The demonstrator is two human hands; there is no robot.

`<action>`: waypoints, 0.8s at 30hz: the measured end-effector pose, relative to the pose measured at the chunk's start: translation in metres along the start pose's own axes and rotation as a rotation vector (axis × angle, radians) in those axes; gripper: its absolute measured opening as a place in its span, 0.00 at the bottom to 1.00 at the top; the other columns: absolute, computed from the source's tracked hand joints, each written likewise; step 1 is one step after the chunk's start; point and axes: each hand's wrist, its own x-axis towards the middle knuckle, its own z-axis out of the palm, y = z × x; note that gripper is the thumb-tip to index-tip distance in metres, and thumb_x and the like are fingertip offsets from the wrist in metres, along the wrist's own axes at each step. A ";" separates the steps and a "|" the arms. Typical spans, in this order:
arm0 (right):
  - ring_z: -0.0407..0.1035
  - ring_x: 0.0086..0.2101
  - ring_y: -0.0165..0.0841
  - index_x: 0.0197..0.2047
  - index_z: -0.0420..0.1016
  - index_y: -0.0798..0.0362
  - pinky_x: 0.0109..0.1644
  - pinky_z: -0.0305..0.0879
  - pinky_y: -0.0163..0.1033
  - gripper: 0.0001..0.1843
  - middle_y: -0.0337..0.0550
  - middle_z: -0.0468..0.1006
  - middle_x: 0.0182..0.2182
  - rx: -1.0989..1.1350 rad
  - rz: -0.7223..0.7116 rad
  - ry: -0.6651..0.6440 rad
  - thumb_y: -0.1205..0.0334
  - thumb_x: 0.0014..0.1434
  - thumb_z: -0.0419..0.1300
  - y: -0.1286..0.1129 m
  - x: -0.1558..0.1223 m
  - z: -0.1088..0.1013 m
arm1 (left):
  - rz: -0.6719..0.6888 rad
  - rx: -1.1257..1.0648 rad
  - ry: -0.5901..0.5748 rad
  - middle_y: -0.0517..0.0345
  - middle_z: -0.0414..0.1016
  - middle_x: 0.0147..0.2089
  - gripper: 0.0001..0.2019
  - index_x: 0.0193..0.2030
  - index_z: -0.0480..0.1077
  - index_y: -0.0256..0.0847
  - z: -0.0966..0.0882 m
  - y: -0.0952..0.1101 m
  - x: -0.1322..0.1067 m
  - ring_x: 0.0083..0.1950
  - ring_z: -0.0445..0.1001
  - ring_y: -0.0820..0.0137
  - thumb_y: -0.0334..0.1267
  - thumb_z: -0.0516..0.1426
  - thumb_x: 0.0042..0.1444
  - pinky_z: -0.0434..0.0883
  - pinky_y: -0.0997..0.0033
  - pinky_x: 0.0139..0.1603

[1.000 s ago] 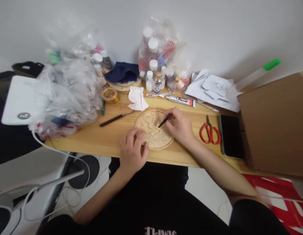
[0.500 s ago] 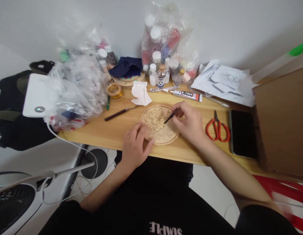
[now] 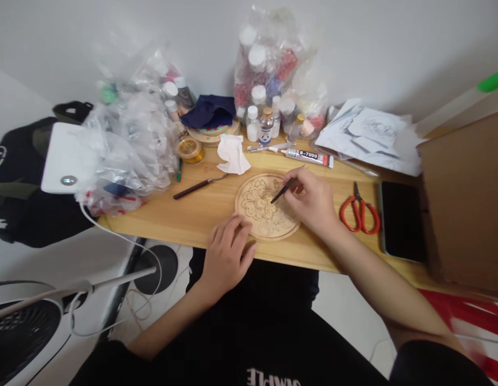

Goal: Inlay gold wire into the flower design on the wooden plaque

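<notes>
A round wooden disc [image 3: 260,203] with a carved flower pattern lies on the wooden table [image 3: 184,214], near its front edge. My right hand [image 3: 311,201] is closed on a thin dark tool [image 3: 282,191] whose tip touches the disc near its middle. My left hand [image 3: 227,252] rests at the table's front edge, fingers stretched flat, fingertips against the disc's near-left rim.
Red scissors [image 3: 358,213] and a black phone [image 3: 402,219] lie right of the disc, beside a cardboard box [image 3: 466,198]. A glue tube [image 3: 307,156], small bottles [image 3: 265,126], a tissue [image 3: 232,154], a second dark tool [image 3: 195,187], a wire spool [image 3: 190,148], plastic bags [image 3: 128,145] and papers [image 3: 367,134] crowd the back.
My left hand slid back toward the table's front edge and its fingers flattened. The right hand kept the tool on the disc. The camera view shifted slightly.
</notes>
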 end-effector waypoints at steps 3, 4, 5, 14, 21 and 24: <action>0.69 0.27 0.31 0.33 0.71 0.50 0.32 0.63 0.37 0.09 0.38 0.77 0.28 0.006 -0.011 0.010 0.71 0.48 0.56 0.000 0.000 -0.001 | 0.007 -0.006 0.026 0.38 0.74 0.55 0.14 0.55 0.67 0.34 0.000 -0.005 0.002 0.59 0.72 0.52 0.31 0.55 0.63 0.71 0.50 0.58; 0.69 0.27 0.31 0.33 0.71 0.50 0.32 0.64 0.37 0.09 0.38 0.77 0.28 0.010 -0.022 0.018 0.71 0.48 0.55 -0.001 0.001 -0.001 | 0.012 -0.006 0.037 0.39 0.74 0.55 0.14 0.55 0.66 0.35 0.000 -0.009 0.003 0.59 0.72 0.53 0.31 0.55 0.63 0.72 0.50 0.57; 0.69 0.27 0.30 0.33 0.71 0.50 0.32 0.64 0.37 0.09 0.38 0.77 0.28 0.014 -0.036 0.027 0.71 0.49 0.55 -0.001 0.001 -0.002 | 0.021 -0.008 0.044 0.39 0.74 0.55 0.15 0.56 0.66 0.36 -0.001 -0.013 0.006 0.59 0.73 0.53 0.30 0.55 0.63 0.72 0.50 0.57; 0.70 0.29 0.29 0.37 0.72 0.48 0.32 0.67 0.36 0.07 0.38 0.78 0.33 0.094 -0.148 0.277 0.70 0.57 0.61 -0.018 0.001 -0.051 | 0.231 -0.029 0.094 0.44 0.78 0.50 0.11 0.53 0.68 0.33 -0.007 -0.043 0.028 0.51 0.77 0.61 0.35 0.53 0.67 0.75 0.60 0.52; 0.65 0.20 0.23 0.32 0.73 0.48 0.18 0.60 0.29 0.10 0.37 0.79 0.29 0.582 0.164 0.423 0.65 0.51 0.71 -0.062 -0.019 -0.102 | 0.352 -0.027 0.199 0.53 0.79 0.38 0.05 0.45 0.70 0.36 0.002 -0.031 0.035 0.41 0.78 0.64 0.34 0.55 0.66 0.73 0.60 0.50; 0.54 0.12 0.19 0.31 0.71 0.49 0.11 0.46 0.28 0.13 0.35 0.78 0.26 0.749 0.276 0.365 0.63 0.47 0.73 -0.075 -0.027 -0.108 | 0.383 -0.025 0.215 0.55 0.77 0.35 0.03 0.41 0.71 0.37 0.003 -0.026 0.038 0.38 0.76 0.67 0.33 0.56 0.66 0.72 0.62 0.49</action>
